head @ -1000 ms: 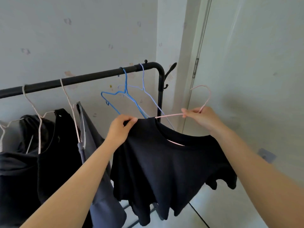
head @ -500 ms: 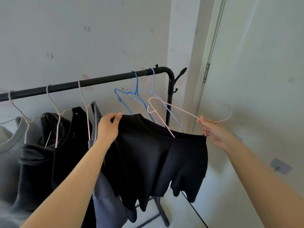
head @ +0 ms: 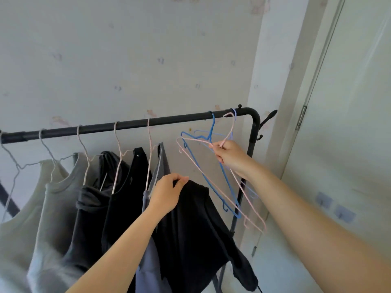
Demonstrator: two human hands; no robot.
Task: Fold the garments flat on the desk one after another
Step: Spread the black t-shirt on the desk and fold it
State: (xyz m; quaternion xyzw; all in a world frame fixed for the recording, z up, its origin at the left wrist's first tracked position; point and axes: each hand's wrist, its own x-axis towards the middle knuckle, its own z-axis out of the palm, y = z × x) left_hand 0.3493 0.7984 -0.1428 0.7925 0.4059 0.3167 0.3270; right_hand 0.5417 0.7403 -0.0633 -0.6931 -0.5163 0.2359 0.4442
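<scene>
Black shirt (head: 196,225) — pink hanger (head: 243,197) — blue hanger (head: 213,180)

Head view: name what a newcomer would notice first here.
The two hands in mid-frame draw the eye. The left hand grips a black T-shirt that hangs free of any hanger. The right hand holds a pink hanger with its hook up at the right end of the black rail, beside empty blue hangers. To the left, grey and dark tops hang in a row on that rail.

1. We see a black shirt (head: 190,220) of soft, matt cloth.
2. We think the rail (head: 127,126) is smooth, dull black metal.
3. The pink hanger (head: 232,123) and blue hanger (head: 212,125) look like thin, smooth wire.
</scene>
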